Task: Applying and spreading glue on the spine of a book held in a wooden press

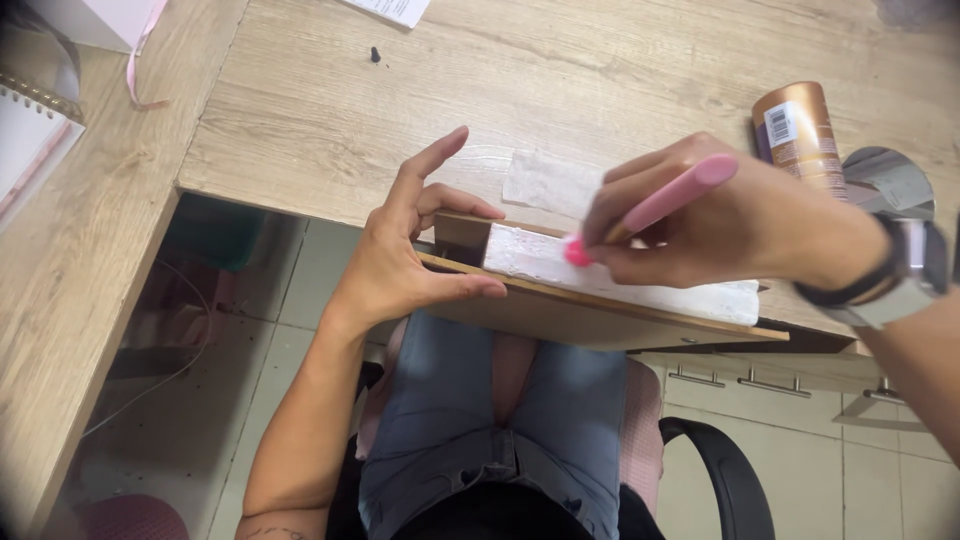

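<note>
Copper can (pixel 797 125) upright, near right hand (pixel 740 225)

bright, even daylight with soft shadows under the desk (pixel 300 130), dark vignetting at the corners, slight edge blur

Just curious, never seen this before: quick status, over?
Left hand steadies wooden board end. Right hand grips pink tool, tip on white strip. Nothing in the way.
</note>
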